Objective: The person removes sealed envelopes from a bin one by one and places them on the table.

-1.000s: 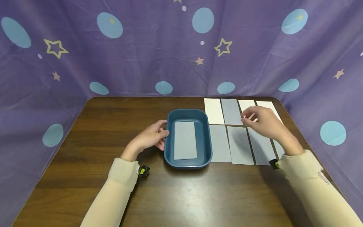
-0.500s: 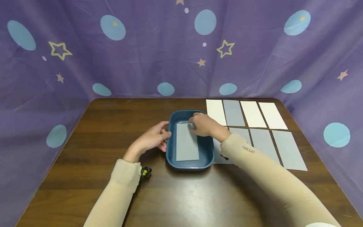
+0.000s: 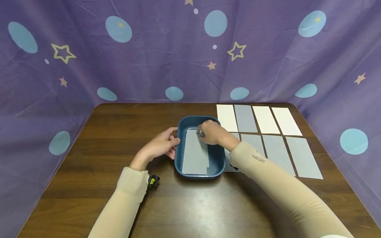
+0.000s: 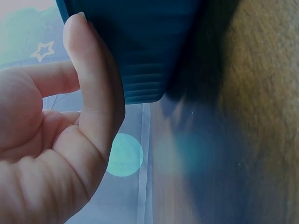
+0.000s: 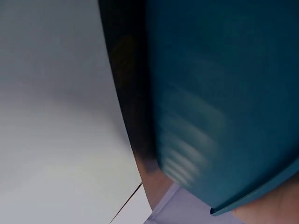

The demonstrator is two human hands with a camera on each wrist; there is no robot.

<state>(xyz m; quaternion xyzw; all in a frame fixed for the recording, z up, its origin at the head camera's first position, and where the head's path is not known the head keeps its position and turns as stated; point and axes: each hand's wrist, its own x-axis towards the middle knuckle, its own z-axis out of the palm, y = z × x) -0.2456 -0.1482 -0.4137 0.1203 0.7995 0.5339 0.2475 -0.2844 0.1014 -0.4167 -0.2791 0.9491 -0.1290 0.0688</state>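
Observation:
A dark blue tray [image 3: 178, 160] stands mid-table with a grey card [image 3: 194, 153] inside it. My right hand [image 3: 201, 132] reaches over the tray's far end and pinches the card's far edge. The card lies slightly askew, and a grey strip shows beside its near right corner. My left hand [image 3: 174, 142] rests against the outside of the tray's left wall. In the left wrist view a straight finger [image 4: 96, 93] lies flat on the ribbed tray wall [image 4: 145, 51]. The right wrist view is blurred and shows only the tray [image 5: 215, 93] and the grey card [image 5: 51, 121].
Right of the tray, cards lie in two rows on the brown table [image 3: 119, 125]: white [image 3: 226, 117], grey [image 3: 245, 118], white [image 3: 265, 119], white [image 3: 286, 121] at the back, several grey ones [image 3: 303, 162] in front. Purple cloth [image 3: 148, 59] walls the table.
My right hand came from above the cards on the right to the tray's far end and took hold of the grey card, which has slid a little toward the near wall. The left hand stayed put.

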